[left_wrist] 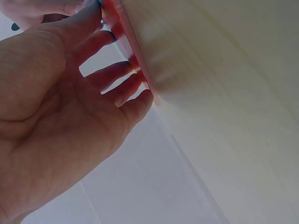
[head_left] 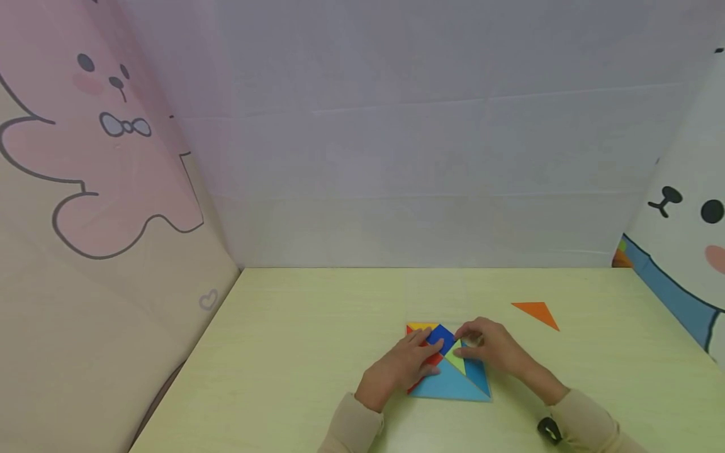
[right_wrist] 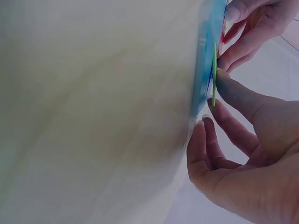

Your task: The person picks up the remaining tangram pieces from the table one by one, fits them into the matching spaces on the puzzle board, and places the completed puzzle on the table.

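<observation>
A square tangram puzzle lies on the table, its yellow piece [head_left: 420, 326] at the far edge and a large light blue triangle [head_left: 447, 384] at the near edge. My left hand [head_left: 398, 366] rests over its left side, fingers extended across the red piece [head_left: 435, 359] and a dark blue square [head_left: 437, 336]. At the right side, my right hand [head_left: 497, 347] pinches a light green triangle [right_wrist: 215, 77] between thumb and finger. That triangle stands slightly tilted up from the puzzle in the right wrist view. A darker blue triangle [head_left: 477, 372] lies beside it, partly under the right hand.
A loose orange triangle [head_left: 539, 312] lies on the table [head_left: 306, 327] beyond the right hand. Near the right sleeve is a small black object [head_left: 548, 430]. A pale curtain [head_left: 419, 157] hangs behind the table, with printed cartoon figures at both sides.
</observation>
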`<state>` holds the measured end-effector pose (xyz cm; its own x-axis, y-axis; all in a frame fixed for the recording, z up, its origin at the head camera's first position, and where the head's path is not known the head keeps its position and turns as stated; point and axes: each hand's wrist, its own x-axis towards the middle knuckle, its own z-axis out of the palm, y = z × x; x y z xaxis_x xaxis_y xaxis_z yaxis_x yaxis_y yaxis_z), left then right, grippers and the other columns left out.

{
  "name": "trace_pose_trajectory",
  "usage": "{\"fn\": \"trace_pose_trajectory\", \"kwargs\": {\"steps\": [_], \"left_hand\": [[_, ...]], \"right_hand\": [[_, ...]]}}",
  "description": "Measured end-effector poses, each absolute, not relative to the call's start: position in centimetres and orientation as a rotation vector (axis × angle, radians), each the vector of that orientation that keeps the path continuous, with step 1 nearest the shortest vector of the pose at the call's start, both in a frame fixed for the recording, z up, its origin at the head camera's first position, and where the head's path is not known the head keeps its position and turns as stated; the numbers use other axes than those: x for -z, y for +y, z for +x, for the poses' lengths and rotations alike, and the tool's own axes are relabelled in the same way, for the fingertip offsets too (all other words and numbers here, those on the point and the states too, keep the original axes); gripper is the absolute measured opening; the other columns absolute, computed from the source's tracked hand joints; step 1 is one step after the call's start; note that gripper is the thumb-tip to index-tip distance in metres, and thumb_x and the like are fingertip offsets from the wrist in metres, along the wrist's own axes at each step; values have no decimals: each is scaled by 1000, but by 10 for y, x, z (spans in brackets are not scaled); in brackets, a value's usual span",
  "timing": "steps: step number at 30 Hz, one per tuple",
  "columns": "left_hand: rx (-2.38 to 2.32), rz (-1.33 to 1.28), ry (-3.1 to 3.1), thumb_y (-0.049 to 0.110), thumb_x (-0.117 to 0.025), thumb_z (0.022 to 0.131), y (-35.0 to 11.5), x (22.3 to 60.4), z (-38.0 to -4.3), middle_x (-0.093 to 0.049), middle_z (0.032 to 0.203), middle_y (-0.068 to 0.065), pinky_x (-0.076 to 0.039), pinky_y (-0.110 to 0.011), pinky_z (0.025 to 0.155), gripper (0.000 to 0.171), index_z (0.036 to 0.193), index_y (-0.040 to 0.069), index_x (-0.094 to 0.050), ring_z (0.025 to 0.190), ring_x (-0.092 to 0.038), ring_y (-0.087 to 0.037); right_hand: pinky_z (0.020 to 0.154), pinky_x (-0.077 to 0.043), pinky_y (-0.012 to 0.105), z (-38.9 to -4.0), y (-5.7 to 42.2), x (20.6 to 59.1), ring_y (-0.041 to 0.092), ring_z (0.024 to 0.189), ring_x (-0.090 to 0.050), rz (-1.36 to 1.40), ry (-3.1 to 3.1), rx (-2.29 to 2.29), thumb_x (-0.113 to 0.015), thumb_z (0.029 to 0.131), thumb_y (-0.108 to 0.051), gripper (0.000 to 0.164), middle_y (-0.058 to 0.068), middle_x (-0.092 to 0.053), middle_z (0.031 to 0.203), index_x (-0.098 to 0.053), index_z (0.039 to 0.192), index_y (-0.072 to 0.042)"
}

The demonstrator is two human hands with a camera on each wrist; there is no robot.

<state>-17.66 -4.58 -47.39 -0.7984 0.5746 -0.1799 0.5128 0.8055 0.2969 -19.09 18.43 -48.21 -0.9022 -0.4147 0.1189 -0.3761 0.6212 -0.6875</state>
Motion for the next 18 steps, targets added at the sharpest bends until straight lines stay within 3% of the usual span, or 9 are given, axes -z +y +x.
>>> {"fn": "trace_pose_trajectory", "kwargs": {"steps": [18], "left_hand": [[-340, 832, 2732, 40, -59, 103, -45, 475, -176, -33, 166, -4, -37, -36, 118, 58, 157, 24, -46, 152, -30, -23]], "right_hand": [[76, -56, 29, -192, 185, 483, 19, 87, -63, -699, 2732, 1162, -81, 88, -13, 28, 6, -70, 102, -69, 109, 1]]}}
